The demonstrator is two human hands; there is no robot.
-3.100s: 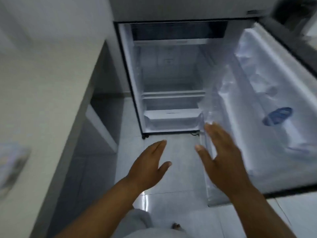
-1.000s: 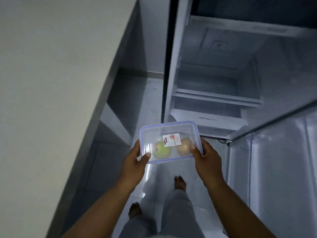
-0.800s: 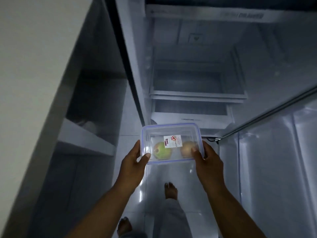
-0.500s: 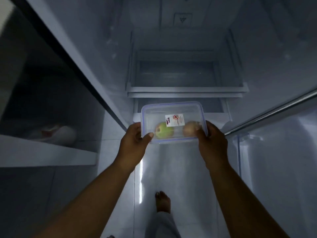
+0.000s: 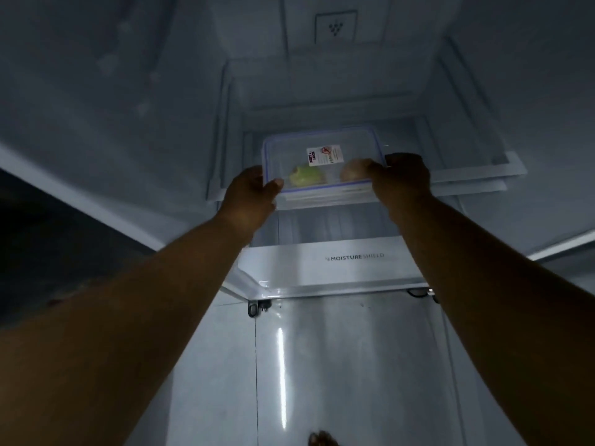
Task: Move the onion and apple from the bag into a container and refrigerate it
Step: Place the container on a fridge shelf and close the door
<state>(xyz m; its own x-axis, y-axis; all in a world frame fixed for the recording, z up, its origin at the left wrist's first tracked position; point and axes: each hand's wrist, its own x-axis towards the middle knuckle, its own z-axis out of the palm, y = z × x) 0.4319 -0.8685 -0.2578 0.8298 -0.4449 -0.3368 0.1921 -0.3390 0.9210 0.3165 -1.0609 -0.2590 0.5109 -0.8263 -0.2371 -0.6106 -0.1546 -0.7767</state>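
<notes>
A fridge shelf (image 5: 476,175) is spanning the frame's centre, with the box (image 5: 322,162) sitting at its front edge. A drawer (image 5: 322,268) is lying beneath it.

The container (image 5: 322,162) is clear plastic with a thin blue line running round the rim of its lid, and a small white sticker (image 5: 324,155) on top printed with dark lettering and a red circular mark. Through the lid the apple (image 5: 306,178) shows pale yellow-green and the onion (image 5: 352,170) a dull tan-brown. The fridge interior (image 5: 145,91) is a plain, dim grey-blue. The crisper drawer front (image 5: 328,262) is white with grey "MOISTURESHIELD" lettering, the first part darker than the rest. The floor tiles (image 5: 322,365) are glossy pale grey with a white streak of reflected light
</notes>
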